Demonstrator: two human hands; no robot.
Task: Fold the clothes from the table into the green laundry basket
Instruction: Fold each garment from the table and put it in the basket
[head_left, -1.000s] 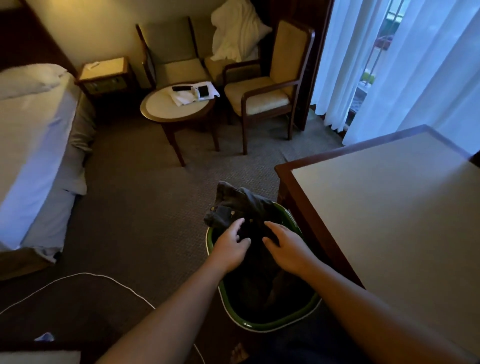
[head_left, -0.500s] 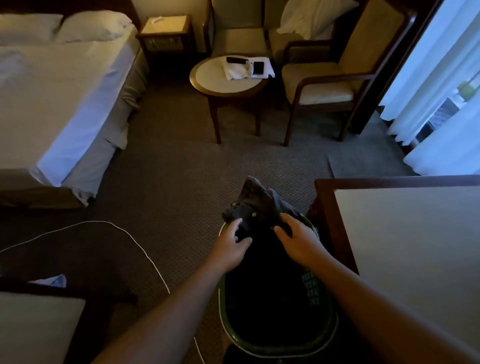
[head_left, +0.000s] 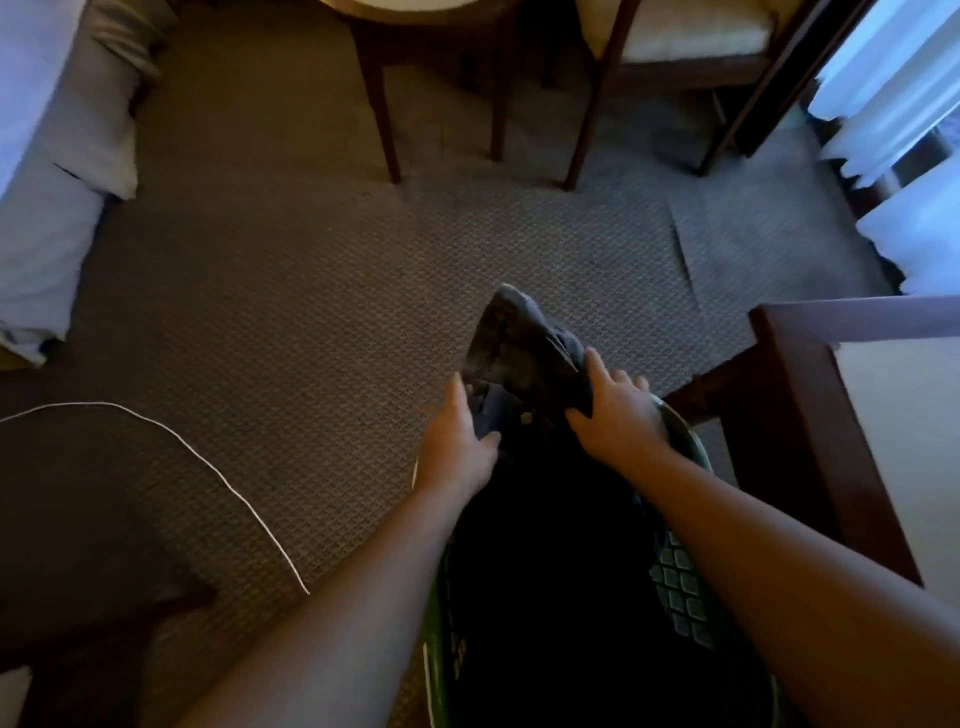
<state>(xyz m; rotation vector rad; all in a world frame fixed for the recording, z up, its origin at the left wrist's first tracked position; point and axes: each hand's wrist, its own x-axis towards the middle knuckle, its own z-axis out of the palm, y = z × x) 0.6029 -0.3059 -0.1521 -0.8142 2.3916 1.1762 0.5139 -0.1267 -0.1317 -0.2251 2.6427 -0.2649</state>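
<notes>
A dark folded garment (head_left: 519, 353) with metal buttons sticks up out of the far end of the green laundry basket (head_left: 678, 587), which stands on the carpet below me. My left hand (head_left: 457, 441) holds the garment's left edge between thumb and fingers. Spread fingers of my right hand (head_left: 618, 415) lie on its right side, just above the basket rim. The inside of the basket is too dark to make out. The table (head_left: 893, 415) to the right shows a bare light top in the part I can see.
The table's dark wooden edge (head_left: 779, 395) runs close beside the basket. A white cable (head_left: 234, 483) curves over the carpet on the left. A bed (head_left: 47, 208) stands far left, with round-table legs (head_left: 384, 130), a chair (head_left: 675, 52) and white curtains (head_left: 909, 104) beyond.
My view has tipped down and closer to the basket. Both hands have stayed on the dark garment; my right hand has spread flatter over it near the rim.
</notes>
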